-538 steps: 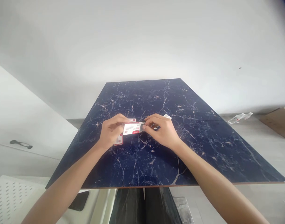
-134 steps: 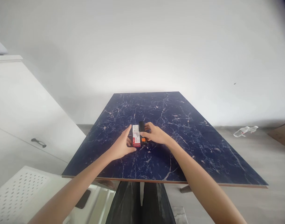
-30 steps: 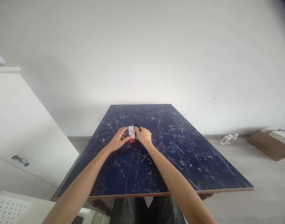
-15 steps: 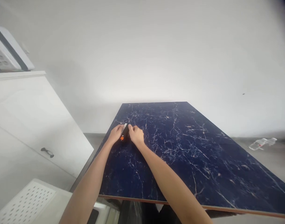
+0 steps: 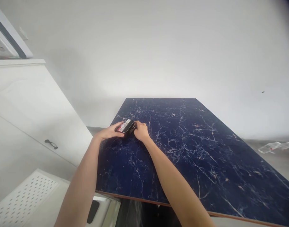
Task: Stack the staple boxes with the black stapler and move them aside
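Both my hands meet near the far left edge of a dark blue marble-patterned table (image 5: 182,148). My left hand (image 5: 110,132) grips a small white and red box (image 5: 124,126) that lies pressed against a black stapler-like tool (image 5: 130,129). My right hand (image 5: 141,131) is closed on the right side of that black tool. The box and tool sit together just above the table top, between the two hands. Most of the tool is hidden by my fingers.
A white cabinet (image 5: 28,107) with a dark handle (image 5: 51,144) stands left of the table. A white perforated surface (image 5: 23,198) and a dark phone-like object (image 5: 92,212) lie at the lower left. A clear plastic bottle (image 5: 273,146) lies on the floor at the right.
Over the last second my hands have carried the box and black tool leftward across the table toward its left edge. The view has swung left and the cabinet fills more of the picture.
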A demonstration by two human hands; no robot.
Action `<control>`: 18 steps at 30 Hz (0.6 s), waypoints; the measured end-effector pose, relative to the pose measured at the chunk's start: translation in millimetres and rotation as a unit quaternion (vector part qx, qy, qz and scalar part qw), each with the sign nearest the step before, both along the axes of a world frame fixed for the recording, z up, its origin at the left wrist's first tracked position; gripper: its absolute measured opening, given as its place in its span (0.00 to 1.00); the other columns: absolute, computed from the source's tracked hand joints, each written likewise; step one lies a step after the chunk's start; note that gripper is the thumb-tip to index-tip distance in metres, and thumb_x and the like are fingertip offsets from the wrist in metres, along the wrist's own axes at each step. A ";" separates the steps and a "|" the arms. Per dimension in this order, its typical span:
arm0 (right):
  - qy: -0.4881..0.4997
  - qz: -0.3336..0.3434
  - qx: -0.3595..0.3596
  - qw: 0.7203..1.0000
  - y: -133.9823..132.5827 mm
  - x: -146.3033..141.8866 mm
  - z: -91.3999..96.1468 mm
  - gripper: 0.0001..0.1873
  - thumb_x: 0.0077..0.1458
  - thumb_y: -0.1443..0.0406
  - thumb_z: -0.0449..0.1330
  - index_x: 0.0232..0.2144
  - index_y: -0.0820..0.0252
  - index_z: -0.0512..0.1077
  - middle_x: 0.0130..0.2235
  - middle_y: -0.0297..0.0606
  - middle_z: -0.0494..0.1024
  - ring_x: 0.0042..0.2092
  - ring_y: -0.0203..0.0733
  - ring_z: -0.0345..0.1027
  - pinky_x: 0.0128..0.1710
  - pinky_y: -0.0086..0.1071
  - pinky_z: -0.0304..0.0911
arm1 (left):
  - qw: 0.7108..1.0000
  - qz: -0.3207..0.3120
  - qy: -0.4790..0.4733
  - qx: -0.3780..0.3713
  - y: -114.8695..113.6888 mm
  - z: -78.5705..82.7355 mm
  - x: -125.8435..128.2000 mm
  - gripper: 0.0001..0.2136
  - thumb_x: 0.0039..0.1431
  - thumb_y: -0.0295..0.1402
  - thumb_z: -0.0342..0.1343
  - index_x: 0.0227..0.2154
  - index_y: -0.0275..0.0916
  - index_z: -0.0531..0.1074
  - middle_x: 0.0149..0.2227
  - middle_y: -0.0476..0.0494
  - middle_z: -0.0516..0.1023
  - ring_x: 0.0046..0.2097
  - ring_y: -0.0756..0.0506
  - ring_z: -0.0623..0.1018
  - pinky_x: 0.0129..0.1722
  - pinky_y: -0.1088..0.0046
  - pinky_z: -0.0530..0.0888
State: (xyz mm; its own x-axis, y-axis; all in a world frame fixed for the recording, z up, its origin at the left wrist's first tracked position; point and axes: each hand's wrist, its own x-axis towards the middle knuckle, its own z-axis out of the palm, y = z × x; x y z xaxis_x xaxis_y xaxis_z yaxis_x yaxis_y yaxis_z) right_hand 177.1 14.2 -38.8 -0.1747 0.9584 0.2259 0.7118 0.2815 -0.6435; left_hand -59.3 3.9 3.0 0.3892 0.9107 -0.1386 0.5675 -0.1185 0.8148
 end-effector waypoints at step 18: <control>0.122 -0.099 0.037 0.987 12.1 39.6 -3.9 0.19 0.63 0.70 0.48 0.49 0.60 0.75 0.48 0.44 0.78 0.48 0.44 0.72 0.52 0.34 0.63 | 0.994 0.062 -0.084 0.024 -7.0 -4.6 2.2 0.35 0.48 0.44 0.71 0.60 0.48 0.72 0.64 0.41 0.72 0.62 0.34 0.73 0.60 0.61 0.71</control>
State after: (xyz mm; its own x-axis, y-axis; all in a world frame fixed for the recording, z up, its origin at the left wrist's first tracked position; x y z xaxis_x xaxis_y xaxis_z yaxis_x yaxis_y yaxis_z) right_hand 216.7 26.3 -42.7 0.0825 0.9477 0.3084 0.5832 0.2051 -0.7860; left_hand -57.1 -3.1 -1.6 0.2867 0.9574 -0.0355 0.4362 -0.0975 0.8946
